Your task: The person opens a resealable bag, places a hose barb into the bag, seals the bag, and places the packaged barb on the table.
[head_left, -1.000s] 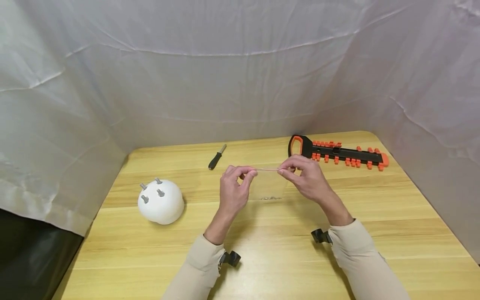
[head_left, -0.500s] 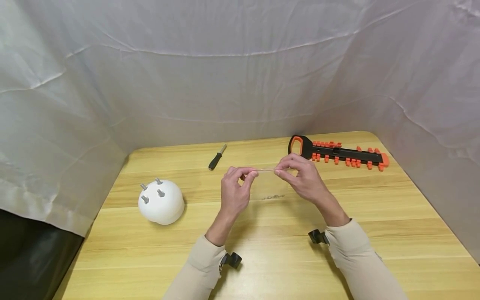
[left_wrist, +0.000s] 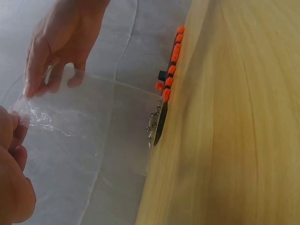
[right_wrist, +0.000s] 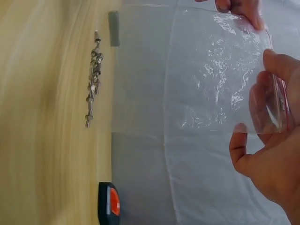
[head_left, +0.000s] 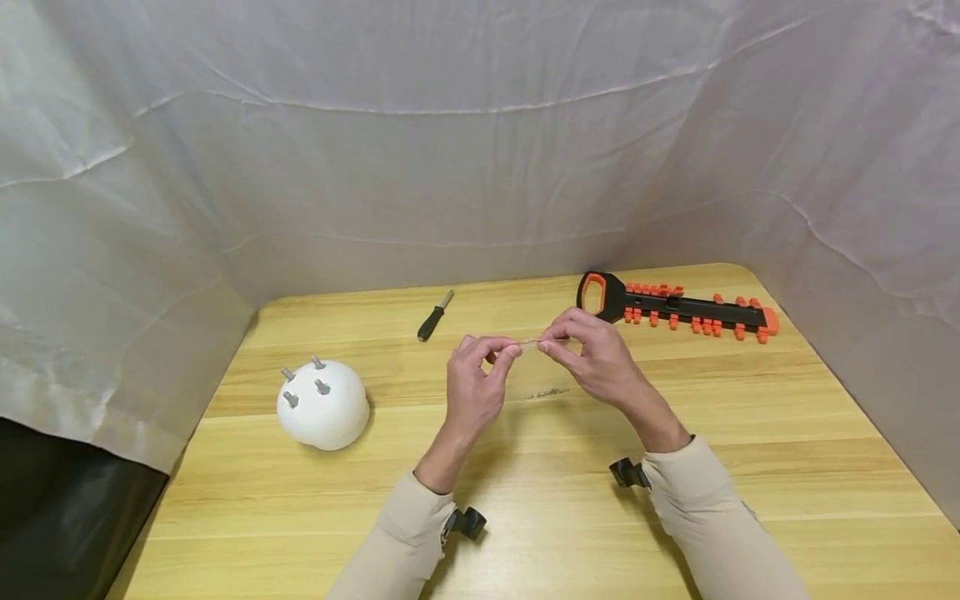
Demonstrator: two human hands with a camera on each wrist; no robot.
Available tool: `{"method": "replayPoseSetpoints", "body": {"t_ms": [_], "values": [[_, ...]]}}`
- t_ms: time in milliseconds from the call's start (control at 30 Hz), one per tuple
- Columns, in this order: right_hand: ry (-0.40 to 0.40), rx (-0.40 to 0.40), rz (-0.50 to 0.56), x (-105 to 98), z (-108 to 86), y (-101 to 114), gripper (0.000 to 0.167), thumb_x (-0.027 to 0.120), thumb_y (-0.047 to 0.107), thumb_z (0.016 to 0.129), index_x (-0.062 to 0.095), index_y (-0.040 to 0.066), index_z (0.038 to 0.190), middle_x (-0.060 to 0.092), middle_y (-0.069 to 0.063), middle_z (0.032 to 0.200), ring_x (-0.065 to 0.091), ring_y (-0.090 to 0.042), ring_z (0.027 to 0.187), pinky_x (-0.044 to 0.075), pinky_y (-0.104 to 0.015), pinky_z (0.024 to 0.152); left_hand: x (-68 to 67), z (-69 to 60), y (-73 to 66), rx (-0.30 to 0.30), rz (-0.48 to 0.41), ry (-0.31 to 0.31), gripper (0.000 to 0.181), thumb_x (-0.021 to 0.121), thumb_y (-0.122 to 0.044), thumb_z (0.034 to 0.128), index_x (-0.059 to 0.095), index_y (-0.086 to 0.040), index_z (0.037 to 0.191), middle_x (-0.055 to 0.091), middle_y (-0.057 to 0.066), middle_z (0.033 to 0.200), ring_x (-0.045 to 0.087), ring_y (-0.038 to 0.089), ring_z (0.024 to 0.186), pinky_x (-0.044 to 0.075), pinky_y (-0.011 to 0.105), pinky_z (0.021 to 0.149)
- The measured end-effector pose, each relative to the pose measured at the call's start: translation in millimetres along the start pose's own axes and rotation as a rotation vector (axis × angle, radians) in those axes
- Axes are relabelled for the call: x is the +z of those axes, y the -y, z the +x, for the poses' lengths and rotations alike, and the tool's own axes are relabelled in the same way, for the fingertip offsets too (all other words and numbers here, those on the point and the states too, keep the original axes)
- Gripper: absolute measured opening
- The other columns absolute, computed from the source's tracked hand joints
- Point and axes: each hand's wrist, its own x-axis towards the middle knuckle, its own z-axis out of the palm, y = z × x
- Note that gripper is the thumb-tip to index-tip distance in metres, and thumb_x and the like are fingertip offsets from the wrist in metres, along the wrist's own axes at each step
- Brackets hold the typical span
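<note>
A clear zip bag hangs above the table between both hands. Its red-edged top strip shows in the right wrist view. Small metal screws lie gathered along the bag's bottom. My left hand pinches the top edge between thumb and index finger. Close beside it, my right hand pinches the same edge a short way to the right. In the left wrist view the bag stretches from the fingers toward the table. Whether the bag's seal is fastened cannot be made out.
A white rounded object with several grey pegs sits at the left of the wooden table. A black-handled screwdriver lies near the back edge. At back right lies a black and orange rack-like tool. Grey cloth encloses the sides.
My right hand has slid left along the bag's top edge, closer to the left hand. My left hand has shifted slightly right, still pinching the edge.
</note>
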Motion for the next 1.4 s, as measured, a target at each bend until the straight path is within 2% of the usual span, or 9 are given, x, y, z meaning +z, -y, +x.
{"method": "replayPoseSetpoints", "body": {"t_ms": [233, 367, 533, 767, 933, 1167, 1267, 1400], "values": [[0.027, -0.035, -0.035, 3.0, 2.4, 1.3, 0.004, 0.071, 0.015, 0.087, 0.073, 0.012, 0.088, 0.064, 0.003, 0.087, 0.058, -0.008, 0.078, 0.05, -0.033, 0.069, 1.6, -1.0, 0.0, -0.001, 0.004, 0.0, 0.019, 0.069, -0.027, 0.0889, 0.074, -0.008, 0.086, 0.071, 0.003, 0.075, 0.051, 0.014, 0.072, 0.038, 0.023, 0.068], [0.057, -0.068, -0.036, 4.0, 3.9, 2.9, 0.005, 0.069, 0.013, 0.089, 0.072, 0.01, 0.089, 0.063, 0.002, 0.088, 0.058, -0.008, 0.077, 0.051, -0.034, 0.068, 2.3, -1.7, 0.0, -0.004, 0.007, 0.01, 0.02, 0.068, -0.028, 0.0893, 0.074, -0.009, 0.087, 0.072, 0.003, 0.078, 0.052, 0.014, 0.073, 0.04, 0.028, 0.069], [0.05, -0.125, -0.067, 5.6, 5.0, 3.7, 0.004, 0.07, 0.012, 0.088, 0.073, 0.01, 0.087, 0.064, 0.002, 0.085, 0.052, -0.007, 0.071, 0.046, -0.027, 0.062, 3.2, -2.7, -0.2, 0.006, 0.011, 0.005, 0.02, 0.069, -0.027, 0.0889, 0.074, -0.008, 0.087, 0.073, 0.004, 0.08, 0.054, 0.02, 0.072, 0.04, 0.031, 0.071], [0.023, -0.176, -0.091, 8.3, 5.3, 2.8, 0.005, 0.074, 0.009, 0.083, 0.073, 0.012, 0.087, 0.065, 0.002, 0.084, 0.053, -0.006, 0.069, 0.044, -0.023, 0.06, 2.3, -2.4, -1.0, -0.009, 0.045, 0.013, 0.019, 0.07, -0.028, 0.0876, 0.074, -0.01, 0.085, 0.074, 0.003, 0.08, 0.053, 0.023, 0.071, 0.033, 0.028, 0.072], [0.02, -0.217, -0.108, 10.2, 5.1, 1.6, 0.005, 0.074, 0.008, 0.083, 0.072, 0.01, 0.086, 0.065, 0.002, 0.084, 0.053, -0.007, 0.068, 0.044, -0.024, 0.059, 4.0, -3.4, -0.8, 0.014, 0.045, 0.023, 0.018, 0.071, -0.027, 0.0866, 0.074, -0.009, 0.084, 0.075, 0.004, 0.081, 0.055, 0.028, 0.072, 0.031, 0.028, 0.073], [0.031, -0.194, -0.121, 7.9, 4.6, 1.8, 0.004, 0.075, 0.01, 0.082, 0.072, 0.011, 0.086, 0.066, 0.002, 0.083, 0.055, -0.007, 0.071, 0.045, -0.025, 0.062, 4.9, -5.1, 0.4, 0.054, 0.082, 0.026, 0.017, 0.069, -0.025, 0.0885, 0.073, -0.009, 0.086, 0.075, 0.004, 0.083, 0.056, 0.027, 0.073, 0.033, 0.03, 0.074], [0.035, -0.165, -0.126, 3.1, 3.3, 1.4, 0.004, 0.075, 0.011, 0.082, 0.073, 0.012, 0.086, 0.066, 0.003, 0.083, 0.055, -0.007, 0.071, 0.046, -0.026, 0.061, 2.7, -4.3, 0.4, 0.049, 0.068, 0.018, 0.016, 0.068, -0.023, 0.0892, 0.072, -0.008, 0.087, 0.074, 0.005, 0.082, 0.055, 0.026, 0.074, 0.034, 0.03, 0.075], [0.037, -0.114, -0.137, -6.1, -0.8, -1.6, 0.004, 0.075, 0.012, 0.083, 0.072, 0.014, 0.085, 0.066, 0.005, 0.083, 0.052, -0.006, 0.068, 0.042, -0.023, 0.059, -2.0, -2.0, 1.8, 0.041, 0.032, -0.023, 0.012, 0.07, -0.019, 0.0878, 0.071, -0.007, 0.086, 0.072, 0.006, 0.081, 0.053, 0.021, 0.075, 0.035, 0.03, 0.076]]}}
